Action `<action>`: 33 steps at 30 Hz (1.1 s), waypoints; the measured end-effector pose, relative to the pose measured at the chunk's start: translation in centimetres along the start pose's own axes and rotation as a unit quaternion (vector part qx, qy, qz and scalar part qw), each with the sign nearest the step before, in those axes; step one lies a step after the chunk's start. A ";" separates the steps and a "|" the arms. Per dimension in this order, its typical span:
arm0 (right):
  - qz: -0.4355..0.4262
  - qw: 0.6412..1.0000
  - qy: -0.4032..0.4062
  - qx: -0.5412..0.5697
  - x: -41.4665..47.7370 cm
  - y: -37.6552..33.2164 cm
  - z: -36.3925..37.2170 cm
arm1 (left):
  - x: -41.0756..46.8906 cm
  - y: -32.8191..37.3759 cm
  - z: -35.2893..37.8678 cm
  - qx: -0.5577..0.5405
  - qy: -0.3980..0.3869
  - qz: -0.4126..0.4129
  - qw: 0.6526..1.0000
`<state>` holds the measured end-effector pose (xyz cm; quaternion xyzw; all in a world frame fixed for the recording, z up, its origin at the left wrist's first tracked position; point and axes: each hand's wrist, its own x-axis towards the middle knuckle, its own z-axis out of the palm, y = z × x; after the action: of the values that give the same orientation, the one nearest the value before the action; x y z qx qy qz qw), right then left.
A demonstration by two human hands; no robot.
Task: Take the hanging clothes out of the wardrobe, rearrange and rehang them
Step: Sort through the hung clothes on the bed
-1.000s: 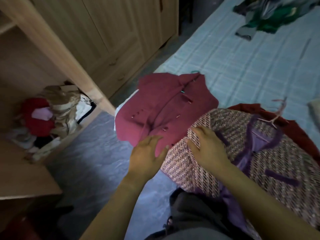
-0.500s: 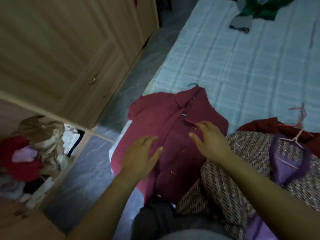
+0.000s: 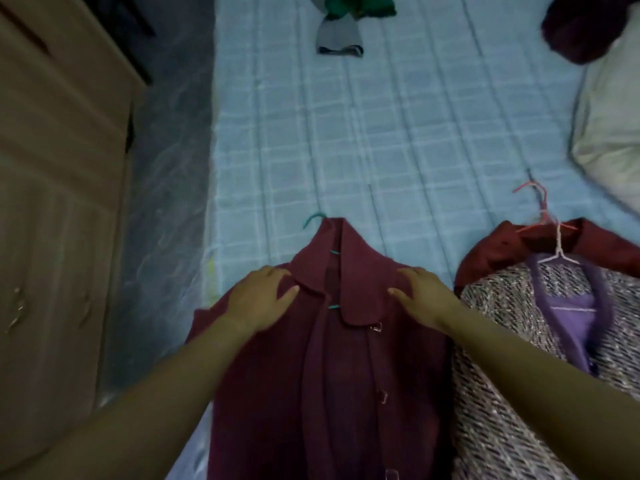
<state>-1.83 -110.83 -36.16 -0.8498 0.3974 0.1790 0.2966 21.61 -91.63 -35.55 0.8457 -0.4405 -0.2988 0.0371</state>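
Observation:
A maroon buttoned coat [image 3: 346, 375] lies flat at the near edge of the bed on a teal hanger [image 3: 313, 218], whose hook sticks out past the collar. My left hand [image 3: 259, 299] rests flat on the coat's left shoulder, fingers apart. My right hand [image 3: 426, 296] rests flat on the right shoulder, also spread. To the right lies a tweed jacket with purple trim [image 3: 540, 393] on a white hanger [image 3: 558, 251], over a dark red garment [image 3: 491, 251] on a pink hanger [image 3: 533, 199].
The wooden wardrobe [image 3: 59, 202] stands at the left, a strip of floor [image 3: 166, 202] between it and the bed [image 3: 398, 133]. Green and grey clothes [image 3: 343, 26] lie at the bed's far end. A pale pillow [image 3: 609, 133] and a dark garment [image 3: 581, 26] are at right.
My view has swung from the wardrobe's open compartment onto the bed. My right hand left the tweed jacket; both hands have slid up the maroon coat to its shoulders.

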 end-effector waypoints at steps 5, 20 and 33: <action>0.058 0.997 -0.024 -0.041 6.1 2.2 2.5 | 5.8 -2.4 2.8 -0.016 0.030 0.022 0.999; -0.017 0.986 0.099 0.130 -2.8 0.8 5.7 | -2.1 0.0 4.0 -0.193 0.049 -0.091 0.976; -0.219 0.934 0.206 0.195 -23.0 -0.5 5.5 | -32.3 7.7 4.8 -0.263 0.257 -0.110 0.924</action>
<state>-16.09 -93.86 -27.73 -0.8592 0.2811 -0.1500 0.4003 -0.54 -70.61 -21.66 0.8967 -0.2255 -0.1787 0.3364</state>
